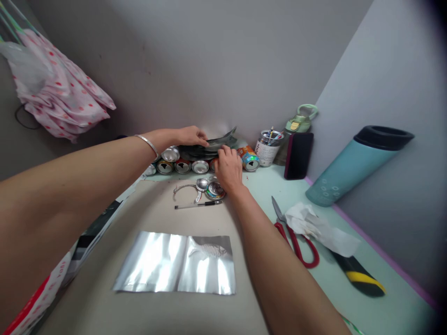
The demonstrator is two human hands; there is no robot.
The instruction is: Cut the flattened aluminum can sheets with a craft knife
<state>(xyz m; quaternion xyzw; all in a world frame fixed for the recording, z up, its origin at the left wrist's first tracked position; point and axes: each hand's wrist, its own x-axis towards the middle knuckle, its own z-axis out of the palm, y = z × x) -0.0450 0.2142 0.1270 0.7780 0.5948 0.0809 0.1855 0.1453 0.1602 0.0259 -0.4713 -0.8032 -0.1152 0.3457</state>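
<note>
At the back of the desk, my left hand point(193, 136) has its fingers closed on the edge of a stack of thin dark grey sheets point(195, 152), which lies on a row of drink cans point(200, 167). My right hand point(229, 168) has bent fingers closed on the stack's near right edge; its fingertips are partly hidden. One sheet curls upward at the right, between my hands and the wall. Nearer me, a flat shiny metal sheet point(174, 263) with an embossed fish shape on its right half lies on the beige board point(101, 298).
Cut can ends point(214, 190) and a pen point(198, 205) lie below the cans. To the right are red-handled scissors point(296, 242), crumpled tissue point(321, 228), a phone point(299, 156), a pen tin point(268, 148), a green bottle point(296, 125) and a teal tumbler point(356, 163).
</note>
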